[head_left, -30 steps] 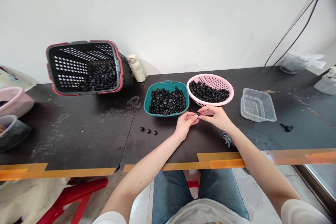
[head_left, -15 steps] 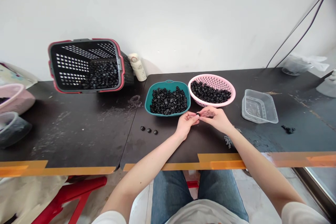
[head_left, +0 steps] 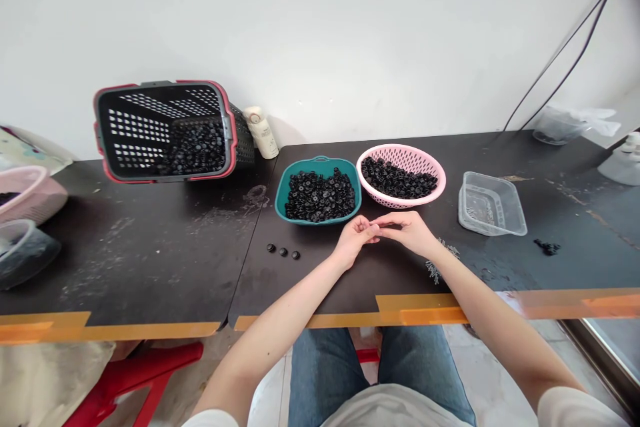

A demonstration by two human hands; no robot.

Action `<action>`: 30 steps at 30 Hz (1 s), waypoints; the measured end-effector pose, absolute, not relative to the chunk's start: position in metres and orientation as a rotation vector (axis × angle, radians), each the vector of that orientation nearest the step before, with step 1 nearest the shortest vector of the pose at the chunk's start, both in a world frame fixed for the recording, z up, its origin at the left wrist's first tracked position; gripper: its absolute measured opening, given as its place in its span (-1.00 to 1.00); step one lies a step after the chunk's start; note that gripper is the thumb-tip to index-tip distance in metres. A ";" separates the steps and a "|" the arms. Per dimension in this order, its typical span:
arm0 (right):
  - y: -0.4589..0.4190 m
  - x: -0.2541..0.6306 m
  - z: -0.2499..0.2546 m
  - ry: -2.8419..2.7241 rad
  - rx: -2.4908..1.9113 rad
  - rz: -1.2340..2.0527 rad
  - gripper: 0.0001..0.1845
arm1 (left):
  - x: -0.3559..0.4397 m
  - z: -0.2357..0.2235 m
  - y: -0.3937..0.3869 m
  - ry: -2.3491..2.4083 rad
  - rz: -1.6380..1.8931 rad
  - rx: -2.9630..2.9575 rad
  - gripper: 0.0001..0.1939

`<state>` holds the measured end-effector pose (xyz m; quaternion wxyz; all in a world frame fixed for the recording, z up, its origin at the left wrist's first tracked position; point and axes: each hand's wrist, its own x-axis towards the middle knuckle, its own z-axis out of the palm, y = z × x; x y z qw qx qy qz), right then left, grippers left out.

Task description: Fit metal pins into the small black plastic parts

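In front of the teal basin [head_left: 320, 221] and the pink colander [head_left: 439, 170], my two hands meet at the fingertips, just above the table. My left hand [head_left: 353, 238] is closed in a pinch. Thumb and fingers of my right hand [head_left: 406, 229] are pinched together against it. The small black plastic part between them is now covered by the fingers. Many small round black parts fill the basin, and black ring-like pieces lie in the colander. Three black round pieces [head_left: 283, 252] stand in a row on the table, left of my left hand.
A grey pile of small screw-like pieces [head_left: 434, 271] lies beside my right forearm. Farther right are a clear plastic tub [head_left: 493, 205] and a few black bits [head_left: 547, 247]. At the left, a tipped black basket [head_left: 165, 180] holds black parts, with a white bottle [head_left: 262, 135] beside it.
The black part that showed between my fingertips is now hidden. My right fingers have closed in against my left hand. The view has shifted slightly.
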<state>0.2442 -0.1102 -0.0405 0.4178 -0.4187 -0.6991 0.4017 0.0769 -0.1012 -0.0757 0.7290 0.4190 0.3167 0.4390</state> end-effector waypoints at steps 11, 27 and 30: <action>-0.107 0.245 -0.044 -1.765 -1.025 0.822 -0.77 | 0.077 -0.072 -0.103 0.694 0.961 0.969 -0.57; -0.109 0.242 -0.043 -1.649 -1.046 1.229 -0.61 | 0.078 -0.072 -0.104 0.759 1.052 1.078 -0.61; -0.110 0.239 -0.043 -1.533 -0.956 1.369 -0.65 | 0.077 -0.072 -0.106 0.720 1.019 1.045 -0.62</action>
